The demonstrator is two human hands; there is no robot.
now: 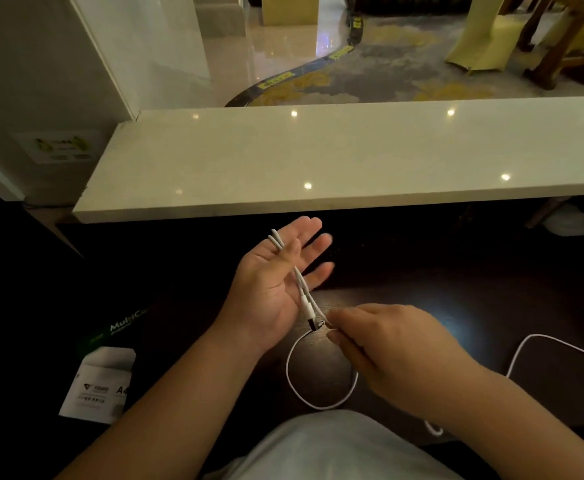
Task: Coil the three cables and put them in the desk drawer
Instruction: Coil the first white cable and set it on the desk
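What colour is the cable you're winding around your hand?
White. The cable shows plainly in the head view, looping below the right hand and across the left hand.

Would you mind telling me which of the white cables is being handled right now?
The cable lying across the left hand, pinched by the right hand, its loop hanging below. The other cable lies untouched on the dark desk to the right.
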